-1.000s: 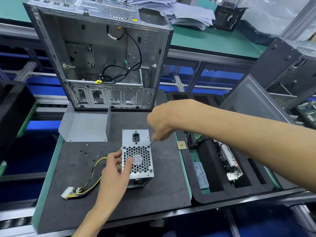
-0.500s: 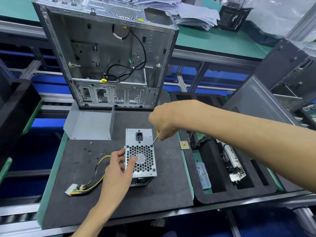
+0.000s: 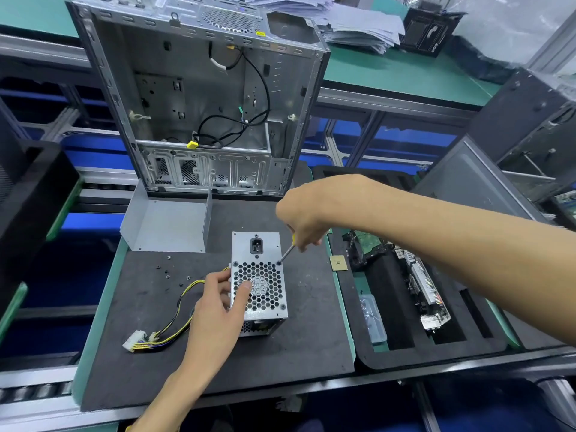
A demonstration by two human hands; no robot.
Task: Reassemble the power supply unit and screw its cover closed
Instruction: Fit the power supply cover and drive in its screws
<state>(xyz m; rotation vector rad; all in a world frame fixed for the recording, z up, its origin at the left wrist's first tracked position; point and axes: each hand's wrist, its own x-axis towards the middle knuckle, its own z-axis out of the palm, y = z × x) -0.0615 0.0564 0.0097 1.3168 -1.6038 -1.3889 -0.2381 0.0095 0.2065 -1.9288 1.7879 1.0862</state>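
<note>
Here the power supply unit [image 3: 258, 283] stands on the dark foam mat [image 3: 149, 353], with its honeycomb fan grille [image 3: 258, 286] facing up and the power socket [image 3: 256, 246] at the far end of the same face. The left hand [image 3: 218, 310] holds the unit by its left side, the thumb lying on the grille and the fingers curled around the edge. The right hand [image 3: 307, 213] is closed around a screwdriver with a yellow handle [image 3: 288, 252], and the tip sits in the screw at the far right corner of the grille [image 3: 279, 262]. Screws are seen at three other corners of the grille, so I judge this part is almost finished. From the left side of the unit the yellow and black cable bundle [image 3: 174, 319] runs to white connectors [image 3: 134, 339]. Further left and beyond the unit some loose small screws [image 3: 168, 272] lie on the mat, and near them stands a bent grey metal cover [image 3: 165, 222]. It is probably the outer cover, not yet mounted, so that step is left. Behind the unit an empty computer case [image 3: 199, 98] stands open
</note>
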